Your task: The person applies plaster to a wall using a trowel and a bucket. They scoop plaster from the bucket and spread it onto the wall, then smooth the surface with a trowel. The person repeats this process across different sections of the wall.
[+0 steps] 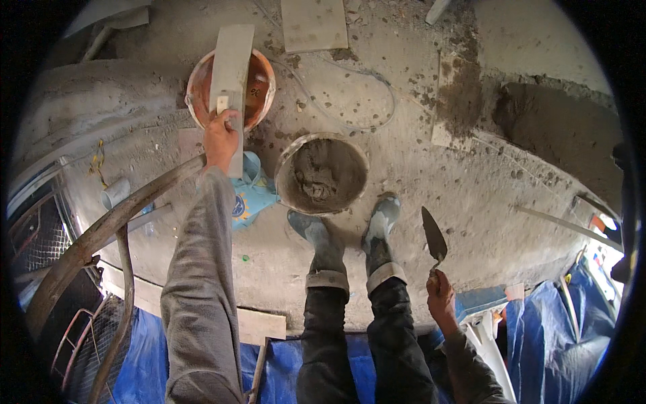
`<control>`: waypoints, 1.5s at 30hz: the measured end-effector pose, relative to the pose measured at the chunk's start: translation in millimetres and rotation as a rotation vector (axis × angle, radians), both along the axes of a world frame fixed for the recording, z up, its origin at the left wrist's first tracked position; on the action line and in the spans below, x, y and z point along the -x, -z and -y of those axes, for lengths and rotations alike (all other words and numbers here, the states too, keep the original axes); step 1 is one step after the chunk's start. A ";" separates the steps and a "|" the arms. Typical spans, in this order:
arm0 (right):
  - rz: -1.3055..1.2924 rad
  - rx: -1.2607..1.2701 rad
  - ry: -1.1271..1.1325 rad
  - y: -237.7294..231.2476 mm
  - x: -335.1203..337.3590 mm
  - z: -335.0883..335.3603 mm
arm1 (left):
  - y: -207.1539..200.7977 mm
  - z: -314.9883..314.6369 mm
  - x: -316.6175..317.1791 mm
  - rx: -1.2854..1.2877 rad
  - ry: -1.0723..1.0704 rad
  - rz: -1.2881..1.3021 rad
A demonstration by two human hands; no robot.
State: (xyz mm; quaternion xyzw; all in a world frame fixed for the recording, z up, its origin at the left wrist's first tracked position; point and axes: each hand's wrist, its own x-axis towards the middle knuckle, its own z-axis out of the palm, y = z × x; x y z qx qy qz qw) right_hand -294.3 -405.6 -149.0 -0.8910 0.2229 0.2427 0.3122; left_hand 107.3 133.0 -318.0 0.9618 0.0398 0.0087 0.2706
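My left hand (222, 138) is closed round the handle of a long grey plastering float (233, 60), reached out ahead to the left. The float's flat board lies across the opening of an orange bucket (268, 81) and hides part of its inside; whether it touches the rim I cannot tell. Held low at my right side, my right hand (441, 296) grips a pointed trowel (434, 234), its blade pointing ahead. Between the two hands, just in front of my boots (381, 219), stands a round bucket (364, 178) with wet grey mortar (319, 176) inside.
A light blue bag (259, 202) lies beside the mortar bucket. Wooden poles (114, 225) cross the left side. A loose cable (387, 101) curls over the mortar-spotted floor. Blue tarpaulin (548, 337) hangs behind me; wet mortar (558, 128) covers an area at far right.
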 end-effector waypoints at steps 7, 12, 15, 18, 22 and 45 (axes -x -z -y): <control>-0.317 -0.057 0.176 -44.4 -3.8 -4.2 | -12.8 79.2 103.1 -0.058 0.006 -0.081; -0.328 -0.073 0.270 -71.6 8.5 -7.4 | 30.7 115.6 153.3 -0.120 -0.239 -0.474; -0.118 0.017 0.148 -91.9 14.7 -7.9 | 32.5 121.5 145.3 -0.069 -0.141 -0.659; -0.279 0.045 0.236 -129.5 9.7 -2.8 | -3.2 178.8 149.3 0.019 0.005 -0.753; -0.315 -0.061 0.338 -192.2 -7.6 12.2 | -100.1 250.8 146.6 0.036 0.074 -0.636; 0.488 0.158 0.059 -659.3 -130.6 -96.8 | -780.9 213.3 28.3 0.637 0.298 0.015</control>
